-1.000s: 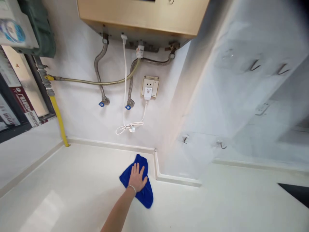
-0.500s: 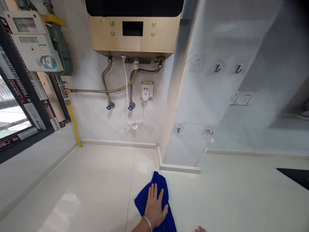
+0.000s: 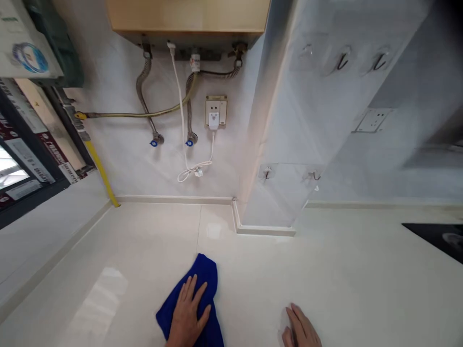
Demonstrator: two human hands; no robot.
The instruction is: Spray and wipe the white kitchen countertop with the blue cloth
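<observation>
My left hand [image 3: 188, 315] lies flat, fingers spread, on a blue cloth [image 3: 204, 274], pressing it onto the white countertop [image 3: 144, 250] near the bottom edge of the view. The cloth is crumpled, and its far corner points toward the wall. My right hand [image 3: 302, 331] rests palm down on the bare counter to the right of the cloth, fingers apart, holding nothing. Only its fingers and part of its back show above the frame's bottom edge.
A gold water heater [image 3: 188, 19] hangs on the back wall with metal hoses [image 3: 142, 96], a white cord [image 3: 181, 120] and a socket [image 3: 216, 112] below it. A tiled column [image 3: 289, 144] with hooks juts onto the counter. A yellow gas pipe [image 3: 101, 173], a meter and a window are at left; a black hob corner [image 3: 434, 238] is at right.
My left hand has drawn the blue cloth back from the corner by the column toward me and to the left. My right hand has come into view on the counter.
</observation>
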